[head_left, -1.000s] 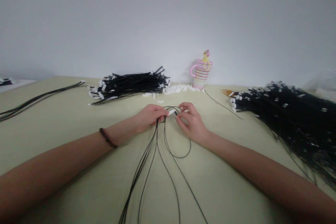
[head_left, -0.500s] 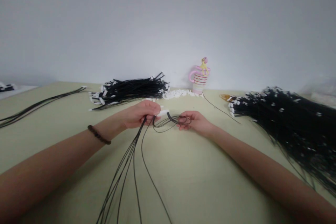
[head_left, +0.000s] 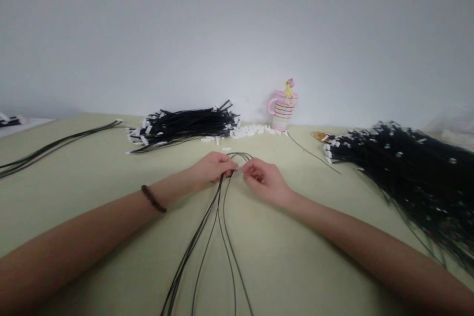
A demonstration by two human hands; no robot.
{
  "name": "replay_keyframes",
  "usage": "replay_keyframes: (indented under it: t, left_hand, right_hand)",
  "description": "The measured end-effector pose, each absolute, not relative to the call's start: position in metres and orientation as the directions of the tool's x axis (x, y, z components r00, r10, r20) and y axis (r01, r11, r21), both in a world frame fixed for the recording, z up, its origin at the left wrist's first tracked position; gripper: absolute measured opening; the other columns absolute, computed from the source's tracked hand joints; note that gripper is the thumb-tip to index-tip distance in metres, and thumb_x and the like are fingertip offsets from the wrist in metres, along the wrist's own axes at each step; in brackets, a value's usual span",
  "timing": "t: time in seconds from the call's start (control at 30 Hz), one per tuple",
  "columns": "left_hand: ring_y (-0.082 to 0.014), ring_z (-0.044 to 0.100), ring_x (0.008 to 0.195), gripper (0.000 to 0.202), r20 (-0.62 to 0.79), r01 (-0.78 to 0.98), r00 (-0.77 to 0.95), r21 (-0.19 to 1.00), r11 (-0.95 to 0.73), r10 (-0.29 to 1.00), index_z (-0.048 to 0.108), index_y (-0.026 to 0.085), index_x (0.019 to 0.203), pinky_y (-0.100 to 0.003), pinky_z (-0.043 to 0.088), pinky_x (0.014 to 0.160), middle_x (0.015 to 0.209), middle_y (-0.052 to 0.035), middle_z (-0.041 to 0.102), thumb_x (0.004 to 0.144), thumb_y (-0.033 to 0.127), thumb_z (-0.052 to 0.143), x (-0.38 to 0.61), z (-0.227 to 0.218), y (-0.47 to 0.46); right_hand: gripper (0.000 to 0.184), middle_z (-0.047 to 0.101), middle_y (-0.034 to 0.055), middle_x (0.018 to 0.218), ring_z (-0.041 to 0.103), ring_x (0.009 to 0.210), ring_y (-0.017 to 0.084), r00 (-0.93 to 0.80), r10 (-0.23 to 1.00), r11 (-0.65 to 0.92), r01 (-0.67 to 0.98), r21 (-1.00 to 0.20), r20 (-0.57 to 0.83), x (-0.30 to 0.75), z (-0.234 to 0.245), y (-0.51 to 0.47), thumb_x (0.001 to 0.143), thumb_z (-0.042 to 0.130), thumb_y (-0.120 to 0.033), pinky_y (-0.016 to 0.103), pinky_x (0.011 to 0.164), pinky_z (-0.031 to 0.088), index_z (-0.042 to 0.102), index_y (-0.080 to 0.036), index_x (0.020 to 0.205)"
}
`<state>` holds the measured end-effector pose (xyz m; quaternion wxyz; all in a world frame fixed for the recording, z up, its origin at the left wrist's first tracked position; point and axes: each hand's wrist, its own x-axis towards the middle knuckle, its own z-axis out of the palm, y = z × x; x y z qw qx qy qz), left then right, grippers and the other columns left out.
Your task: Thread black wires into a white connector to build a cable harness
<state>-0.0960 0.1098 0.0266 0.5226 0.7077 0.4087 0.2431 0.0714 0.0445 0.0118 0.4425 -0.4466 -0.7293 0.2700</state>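
Left hand pinches, right hand is curled — nearly touching.

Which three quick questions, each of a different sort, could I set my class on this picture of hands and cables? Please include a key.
1. Multiple choice: which wrist wears the dark bracelet? A) right B) left
2. True or false: the pink-handled mug stands upright beside the small white pieces.
3. Fill in the colour: the left hand holds thin cables that are ____.

Key: 1. B; 2. true; 3. black.
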Motion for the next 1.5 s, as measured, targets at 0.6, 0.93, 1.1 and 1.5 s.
replay_keyframes:
  t: [0.6, 0.93, 1.1, 1.5]
  left_hand:
    - [-0.0038, 0.03, 0.037, 0.026, -0.11, 0.182, 0.484, 0.983, 0.023, 0.868, 0.053, 0.013, 0.059, -0.021, 0.018, 0.036, 0.051, 0.0033, 0.044, 0.064, 0.038, 0.06, -0.1, 0.022, 0.125]
    - [-0.0039, 0.032, 0.04, 0.029, -0.106, 0.236, 0.54, 0.971, -0.029, 0.835, 0.055, 0.013, 0.062, -0.019, 0.018, 0.037, 0.055, 0.0018, 0.046, 0.065, 0.042, 0.06, -0.103, 0.023, 0.125]
    - [-0.0033, 0.028, 0.038, 0.024, -0.145, 0.231, 0.554, 0.973, 0.016, 0.82, 0.057, 0.013, 0.065, -0.02, 0.014, 0.037, 0.051, 0.0035, 0.042, 0.065, 0.037, 0.06, -0.103, 0.026, 0.124]
    - [-0.0026, 0.027, 0.038, 0.022, -0.155, 0.238, 0.562, 0.971, 0.021, 0.812, 0.054, 0.012, 0.063, -0.019, 0.014, 0.036, 0.051, 0.0042, 0.042, 0.066, 0.034, 0.059, -0.102, 0.03, 0.12]
  right_hand:
    - [0.017, 0.064, 0.0053, 0.082, 0.054, 0.063, 0.009, -0.259, 0.821, 0.497, -0.117, -0.86, 0.509, 0.087, 0.1, 0.021, 0.074, 0.053, -0.015, 0.023, 0.056, 0.041, 0.062, -0.016, 0.088]
    - [0.014, 0.049, -0.0022, 0.067, 0.042, 0.048, 0.004, 0.11, 0.646, 0.753, 0.066, -0.654, 0.755, 0.129, 0.149, 0.014, 0.084, 0.044, -0.027, 0.018, 0.039, 0.026, 0.057, -0.023, 0.08]
    - [0.019, 0.055, -0.0001, 0.062, 0.04, 0.045, 0.005, -0.064, 0.757, 0.598, 0.469, -0.649, 0.651, 0.111, 0.094, 0.042, 0.08, 0.049, -0.031, 0.018, 0.042, 0.029, 0.06, -0.015, 0.082]
    - [0.021, 0.049, -0.0019, 0.053, 0.041, 0.051, 0.007, -0.154, 0.915, 0.378, 0.646, -0.663, 0.372, 0.084, 0.005, 0.052, 0.073, 0.046, -0.021, 0.018, 0.049, 0.029, 0.059, -0.011, 0.059]
